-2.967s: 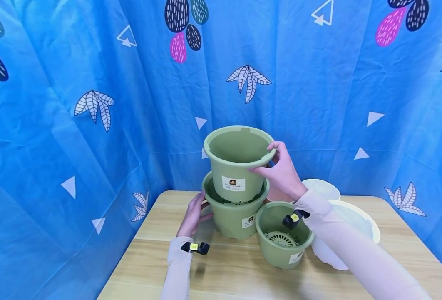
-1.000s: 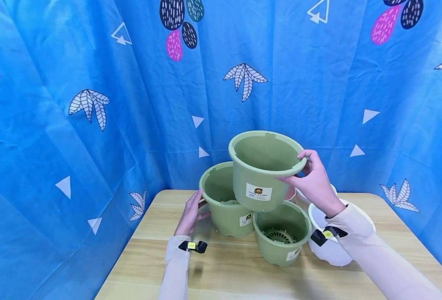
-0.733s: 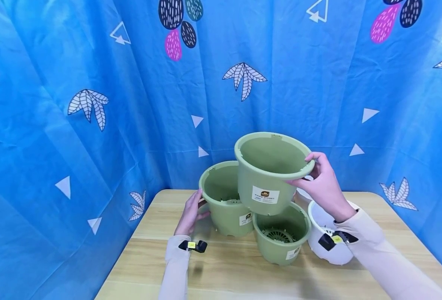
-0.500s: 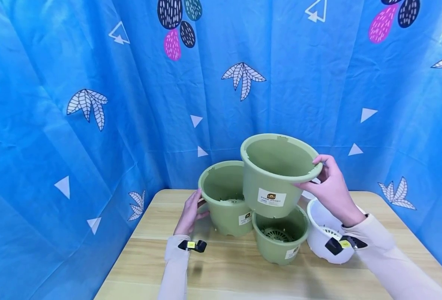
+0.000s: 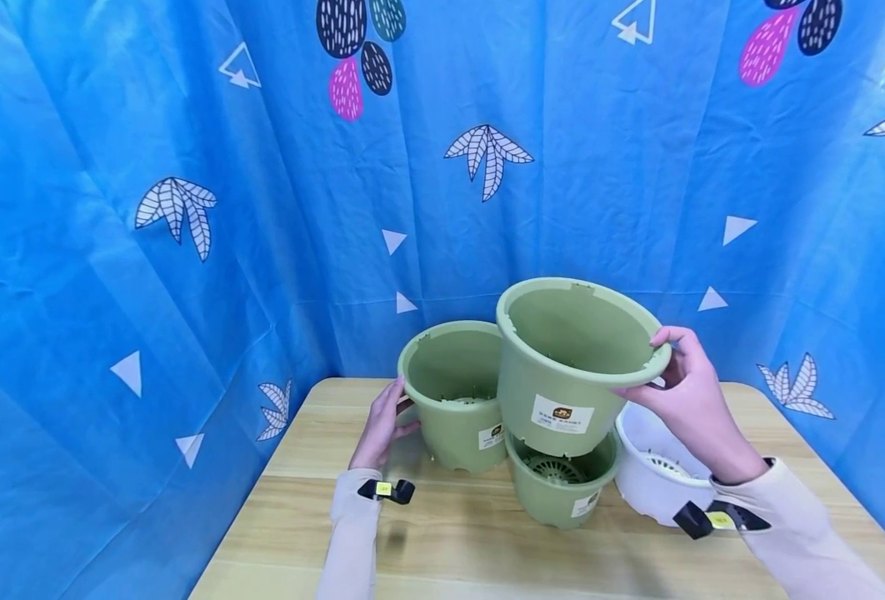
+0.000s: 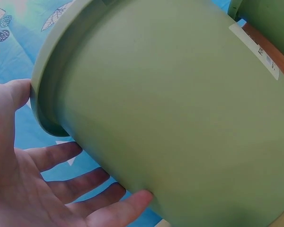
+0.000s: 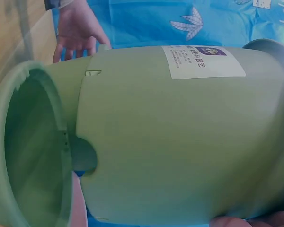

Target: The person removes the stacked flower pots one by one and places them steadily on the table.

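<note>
In the head view, my right hand (image 5: 701,408) pinches the right rim of a large green plastic flower pot (image 5: 517,408). That pot hangs slightly tilted above a smaller green flower pot (image 5: 547,505), whose slotted bottom shows. A white label is on its front. My left hand (image 5: 378,427) rests against the left side of another green pot (image 5: 450,437), which stands on the table. In the left wrist view, my thumb touches that pot's rim, and the fairly straight fingers (image 6: 92,182) lie along its wall. The right wrist view shows the raised pot's outer wall (image 7: 180,137) close up.
To the right of the small green pot stands a white pot (image 5: 648,492), partly behind my right hand and sleeve. Part of a pink object (image 7: 79,203) appears in the right wrist view. A blue patterned curtain (image 5: 600,167) surrounds the wooden table (image 5: 450,550).
My right hand has lifted the large green pot out of the left pot, then carried it right and lower, over the small green pot. My left hand has stayed at the left pot.
</note>
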Available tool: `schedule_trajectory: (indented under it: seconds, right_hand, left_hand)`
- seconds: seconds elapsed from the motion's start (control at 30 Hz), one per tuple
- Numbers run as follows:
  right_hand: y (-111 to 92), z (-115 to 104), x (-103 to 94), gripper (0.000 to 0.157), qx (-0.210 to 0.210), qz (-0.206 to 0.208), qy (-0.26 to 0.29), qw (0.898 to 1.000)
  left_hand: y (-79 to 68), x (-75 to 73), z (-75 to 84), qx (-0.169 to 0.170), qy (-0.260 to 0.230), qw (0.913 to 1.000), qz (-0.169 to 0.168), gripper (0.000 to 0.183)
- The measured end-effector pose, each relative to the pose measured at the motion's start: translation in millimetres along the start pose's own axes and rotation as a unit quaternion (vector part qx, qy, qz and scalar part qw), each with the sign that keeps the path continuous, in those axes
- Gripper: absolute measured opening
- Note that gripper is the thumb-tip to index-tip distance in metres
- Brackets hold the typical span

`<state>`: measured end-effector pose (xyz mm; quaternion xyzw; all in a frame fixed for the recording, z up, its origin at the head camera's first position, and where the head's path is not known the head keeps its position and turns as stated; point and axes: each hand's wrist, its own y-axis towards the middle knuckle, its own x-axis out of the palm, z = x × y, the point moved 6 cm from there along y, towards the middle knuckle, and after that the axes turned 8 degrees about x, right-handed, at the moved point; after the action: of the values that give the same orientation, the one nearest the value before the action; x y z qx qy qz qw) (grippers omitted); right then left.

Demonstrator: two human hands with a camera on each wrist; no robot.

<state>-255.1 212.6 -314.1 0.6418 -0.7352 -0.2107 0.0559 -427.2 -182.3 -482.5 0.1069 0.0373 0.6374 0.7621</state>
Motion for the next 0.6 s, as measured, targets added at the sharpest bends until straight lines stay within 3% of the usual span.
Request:
schedule_trajectory:
  seconds: [0.3,0.6]
  right_hand:
    - [-16,-17,7.4,0.056,-0.023,-0.020,0.077,0.997]
    - [-32,-30,26.7,0.061,-0.057,-0.043,0.113,0.991]
  left_hand:
    - [-0.6,0.4,1.9,0.004,0.008,1.0000,-0.002,0.068]
    - [0.1,-0.4,-0.2,0.006,0.008,0.9999,0.007,0.067]
